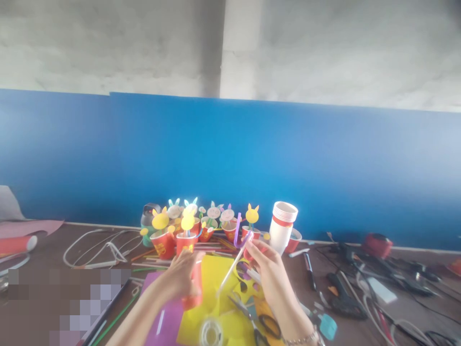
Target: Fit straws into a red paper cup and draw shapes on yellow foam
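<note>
Two bare hands were at work over the surface (50,252) in the head view. Left hand (182,276) had its fingers around a red cup (198,274), grasping it above the yellow sheet (212,269); part of the cup was hidden behind the hand. Right hand (268,269) had fingers pinched on a white stick (229,278) near its upper end, the stick slanting down to the left over the yellow sheet. Bent purple strip (236,235) rose at the same pinch; couldn't tell if strip and stick were joined. Under and beside the left forearm lay a purple sheet (167,317). Clear tape roll (203,331) sat at the near edge of the yellow sheet, scissors (270,327) to its right, near the right forearm. Behind the hands stood red cups with animal-head cutouts, yellow ones (160,220) and pale ones (227,215), and a stack of white cups (281,238) to their right. Black glue gun (344,298) lay farther right among cables. Blue panel (216,144) ran behind everything on the surface.
</note>
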`<move>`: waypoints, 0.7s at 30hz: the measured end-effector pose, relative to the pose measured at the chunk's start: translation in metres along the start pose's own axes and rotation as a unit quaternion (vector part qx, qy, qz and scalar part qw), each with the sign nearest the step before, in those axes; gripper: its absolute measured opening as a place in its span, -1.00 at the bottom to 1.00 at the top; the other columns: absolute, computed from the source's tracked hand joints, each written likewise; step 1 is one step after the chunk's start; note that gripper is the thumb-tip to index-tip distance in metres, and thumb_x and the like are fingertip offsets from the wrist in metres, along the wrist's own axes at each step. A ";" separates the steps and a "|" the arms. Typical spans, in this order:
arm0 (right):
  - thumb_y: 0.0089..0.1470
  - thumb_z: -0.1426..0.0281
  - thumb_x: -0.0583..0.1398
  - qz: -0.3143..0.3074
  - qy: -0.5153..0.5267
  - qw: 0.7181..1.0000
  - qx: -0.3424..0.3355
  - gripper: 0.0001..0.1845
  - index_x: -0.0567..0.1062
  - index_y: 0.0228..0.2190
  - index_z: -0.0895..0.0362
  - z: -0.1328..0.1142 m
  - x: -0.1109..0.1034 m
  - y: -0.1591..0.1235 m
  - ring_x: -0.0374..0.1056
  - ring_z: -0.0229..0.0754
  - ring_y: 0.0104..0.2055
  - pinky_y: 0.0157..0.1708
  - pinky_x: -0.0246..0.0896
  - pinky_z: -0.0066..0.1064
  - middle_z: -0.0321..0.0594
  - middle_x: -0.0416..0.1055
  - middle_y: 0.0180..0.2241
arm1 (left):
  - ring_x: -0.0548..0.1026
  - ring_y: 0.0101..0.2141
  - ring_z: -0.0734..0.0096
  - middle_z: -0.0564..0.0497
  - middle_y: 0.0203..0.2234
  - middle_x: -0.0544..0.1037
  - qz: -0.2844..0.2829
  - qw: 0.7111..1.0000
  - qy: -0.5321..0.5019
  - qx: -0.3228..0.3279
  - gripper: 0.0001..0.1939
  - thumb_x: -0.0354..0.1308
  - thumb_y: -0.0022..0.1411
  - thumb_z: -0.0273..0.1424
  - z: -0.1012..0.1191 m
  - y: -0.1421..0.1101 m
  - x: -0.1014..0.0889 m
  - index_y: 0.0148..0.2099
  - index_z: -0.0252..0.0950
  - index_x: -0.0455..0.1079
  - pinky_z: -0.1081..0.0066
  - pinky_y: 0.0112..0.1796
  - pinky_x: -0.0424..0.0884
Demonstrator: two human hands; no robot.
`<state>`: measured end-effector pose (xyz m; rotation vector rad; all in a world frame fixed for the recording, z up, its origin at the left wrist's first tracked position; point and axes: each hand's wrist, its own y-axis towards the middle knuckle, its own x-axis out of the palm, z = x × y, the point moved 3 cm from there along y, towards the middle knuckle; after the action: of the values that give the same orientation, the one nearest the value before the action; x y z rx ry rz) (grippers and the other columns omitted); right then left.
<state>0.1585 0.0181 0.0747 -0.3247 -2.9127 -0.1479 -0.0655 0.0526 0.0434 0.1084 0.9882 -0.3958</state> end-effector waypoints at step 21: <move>-0.09 0.16 0.35 -0.099 -0.035 0.994 0.022 -0.71 0.53 -0.55 0.14 -0.005 0.006 -0.005 0.16 -0.34 -0.56 -0.56 0.05 -0.52 -0.35 0.32 -0.63 | 0.44 0.01 0.18 -0.06 0.18 0.31 -0.053 0.996 -0.029 0.068 -0.32 -0.05 -0.02 -0.64 0.033 -0.024 0.005 0.17 -0.12 0.22 0.42 -0.20 0.42</move>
<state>0.1524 0.0142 0.0801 -0.0324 -3.0078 -0.1031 -0.0460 0.0206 0.0593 0.1670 0.9116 -0.5616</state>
